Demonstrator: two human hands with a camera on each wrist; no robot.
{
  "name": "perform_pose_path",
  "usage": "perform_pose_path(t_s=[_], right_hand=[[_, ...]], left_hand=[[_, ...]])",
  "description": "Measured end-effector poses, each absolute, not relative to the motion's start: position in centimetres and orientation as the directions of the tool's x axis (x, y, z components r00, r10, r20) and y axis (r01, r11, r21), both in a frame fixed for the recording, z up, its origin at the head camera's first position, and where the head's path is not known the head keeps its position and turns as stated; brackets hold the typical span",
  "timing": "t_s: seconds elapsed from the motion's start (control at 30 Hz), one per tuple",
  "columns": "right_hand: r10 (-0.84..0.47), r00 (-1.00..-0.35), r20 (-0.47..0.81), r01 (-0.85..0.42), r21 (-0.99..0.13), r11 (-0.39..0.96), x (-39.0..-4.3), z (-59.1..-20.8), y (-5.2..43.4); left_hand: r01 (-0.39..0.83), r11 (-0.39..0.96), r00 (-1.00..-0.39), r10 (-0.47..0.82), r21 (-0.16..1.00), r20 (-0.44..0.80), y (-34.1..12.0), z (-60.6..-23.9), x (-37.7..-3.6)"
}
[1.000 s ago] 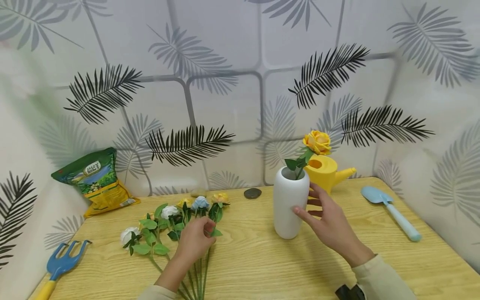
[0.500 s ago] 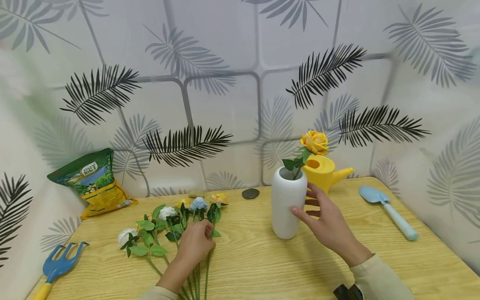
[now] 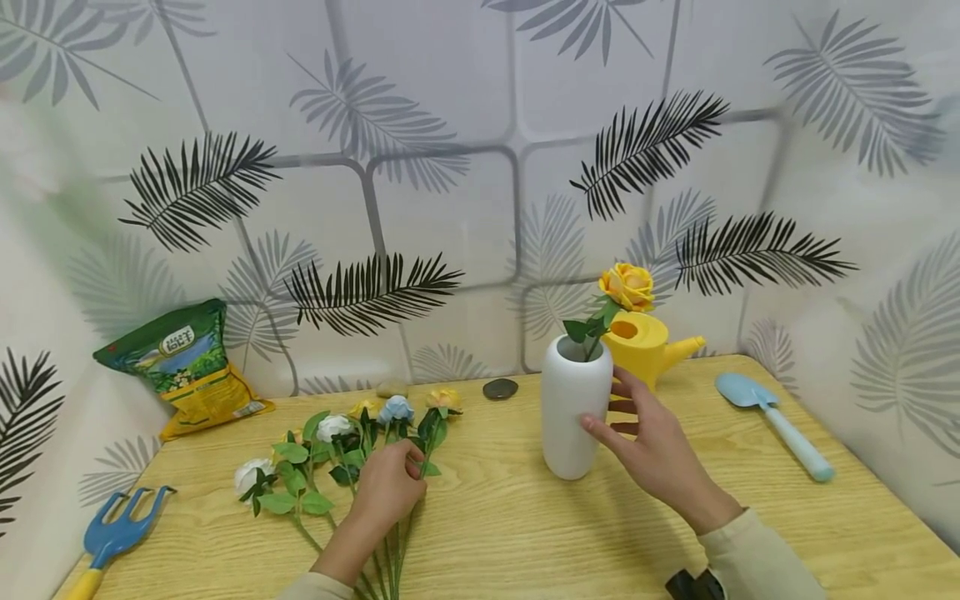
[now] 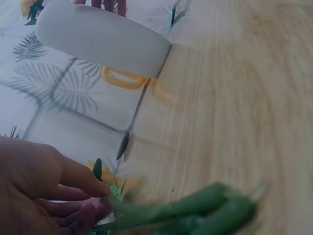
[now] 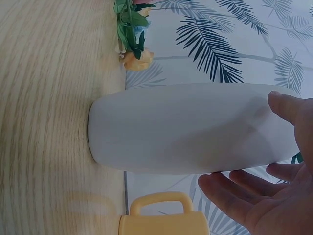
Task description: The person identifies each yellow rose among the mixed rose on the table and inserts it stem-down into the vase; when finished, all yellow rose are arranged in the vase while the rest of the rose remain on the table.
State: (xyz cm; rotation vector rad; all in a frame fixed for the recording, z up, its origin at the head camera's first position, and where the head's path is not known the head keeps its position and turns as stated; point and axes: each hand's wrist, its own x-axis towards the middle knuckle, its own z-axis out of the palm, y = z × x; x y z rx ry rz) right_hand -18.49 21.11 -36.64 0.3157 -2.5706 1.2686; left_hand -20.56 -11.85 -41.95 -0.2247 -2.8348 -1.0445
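Observation:
My left hand (image 3: 390,487) pinches the green stem (image 4: 161,211) of a peach-yellow artificial rose (image 3: 445,399) between thumb and fingers. Beside it a bunch of artificial roses lies fanned on the table, with a blue rose (image 3: 395,409), a white rose (image 3: 253,474) and yellow ones among them. My right hand (image 3: 656,446) holds a white vase (image 3: 573,421) from its right side, thumb in front and fingers behind. The vase stands upright on the wood. One yellow rose (image 3: 627,287) leans to the right out of its mouth, its lower stem hidden inside.
A yellow watering can (image 3: 641,346) stands right behind the vase. On the right lies a light blue trowel (image 3: 780,425); a blue hand fork (image 3: 120,529) is at the left edge. A green-yellow bag (image 3: 191,367) leans on the wall, and a dark stone (image 3: 500,388) sits near it.
The peach-yellow rose's head has shifted slightly right and its stem's lower end has swung left in my left hand. My right hand stays on the vase.

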Motion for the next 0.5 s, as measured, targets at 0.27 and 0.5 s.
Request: perform_pose_path(t_s=[0.27,0.5], right_hand=[[-0.081,-0.944,0.319,-0.302,-0.743,0.597,-18.48,-36.7,21.08],[-0.083,-0.946,0.315,-0.3,-0.744,0.597,-18.45,-36.61,21.05]], left_hand=[[0.2,0.733,-0.974,0.076,0.65,0.213,-11.77,-41.5,-20.29],[0.205,0.699,-0.97,0.053,0.685,0.236,-11.49,-41.14,-20.43]])
